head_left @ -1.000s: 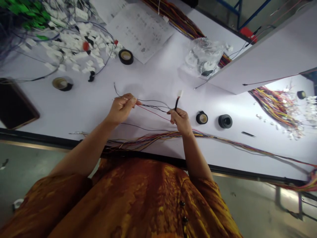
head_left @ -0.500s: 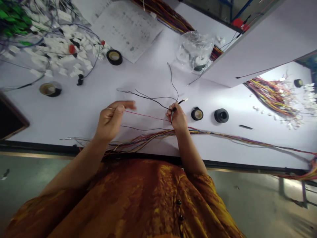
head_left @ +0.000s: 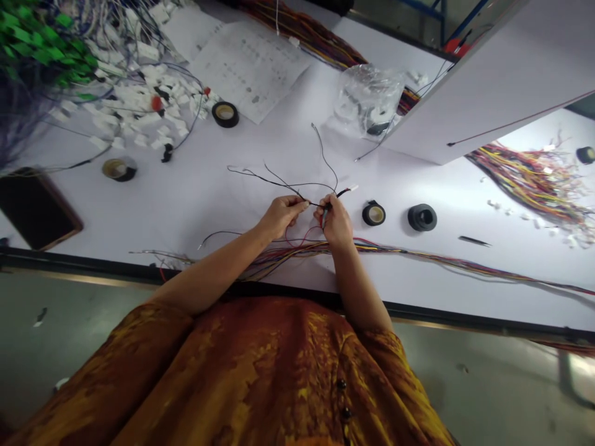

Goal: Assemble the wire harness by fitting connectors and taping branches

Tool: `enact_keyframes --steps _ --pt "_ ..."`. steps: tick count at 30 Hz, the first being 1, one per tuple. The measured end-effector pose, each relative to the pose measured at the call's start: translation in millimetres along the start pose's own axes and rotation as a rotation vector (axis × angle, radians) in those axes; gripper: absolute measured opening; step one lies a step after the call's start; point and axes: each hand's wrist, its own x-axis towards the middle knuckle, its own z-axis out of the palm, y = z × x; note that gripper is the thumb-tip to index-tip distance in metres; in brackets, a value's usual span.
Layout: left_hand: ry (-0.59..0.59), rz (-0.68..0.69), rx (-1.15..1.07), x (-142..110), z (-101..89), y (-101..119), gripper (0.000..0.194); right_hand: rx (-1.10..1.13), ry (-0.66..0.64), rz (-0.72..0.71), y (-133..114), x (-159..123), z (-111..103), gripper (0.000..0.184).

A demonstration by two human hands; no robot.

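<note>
My left hand is closed, thumb and fingertips pinching a thin black wire just left of my other hand. My right hand is closed round a small bunch of wires; a dark end with a white connector pokes out above its fingers. Several thin black wires fan out from the bunch to the left and upward. A red wire loops slack beneath both hands. Below them, a long multicoloured wire bundle runs along the table's near side, partly behind my left forearm.
Right of my hands are a black tape roll, a thicker black roll and a slim dark tool. Further off lie printed sheets, a plastic bag, white connectors and a dark phone-like slab. A white panel stands at right.
My left hand has moved right, close to my right hand, going from the stretched red wire to a black one. The red wire has slackened into a loop. The view has shifted slightly left.
</note>
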Motion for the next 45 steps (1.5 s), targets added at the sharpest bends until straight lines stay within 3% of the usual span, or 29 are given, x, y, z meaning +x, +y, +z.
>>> enact_keyframes --steps 4,22,28,31,34,38,41,45 --pt "0.026 0.032 0.010 -2.5 -3.5 -2.7 0.012 0.040 -0.017 0.004 1.3 1.2 -1.2 0.031" --pt "-0.007 0.012 -0.020 0.7 -4.9 -6.1 0.019 0.020 -0.025 -0.022 3.9 1.8 -3.4 0.030" --pt "0.063 -0.014 -0.150 3.5 -2.1 -2.1 0.004 0.028 -0.020 -0.030 5.4 1.9 -3.9 0.030" --pt "0.161 -0.045 -0.325 8.5 -13.1 6.0 0.006 0.061 0.003 -0.033 4.4 2.5 -4.3 0.035" --pt "0.215 -0.043 -0.466 9.3 -36.3 20.5 0.008 0.101 0.016 -0.029 2.7 2.8 -4.2 0.043" --pt "0.169 -0.039 -0.510 1.2 -64.0 41.3 0.018 0.117 0.015 -0.014 1.8 1.8 -1.3 0.051" --pt "0.160 -0.109 -0.510 -4.1 -70.3 46.4 0.017 0.128 0.034 -0.026 2.1 0.9 0.6 0.051" --pt "0.271 -0.092 -0.522 -8.3 -69.3 37.3 0.030 0.146 0.077 -0.038 2.7 0.8 0.4 0.050"
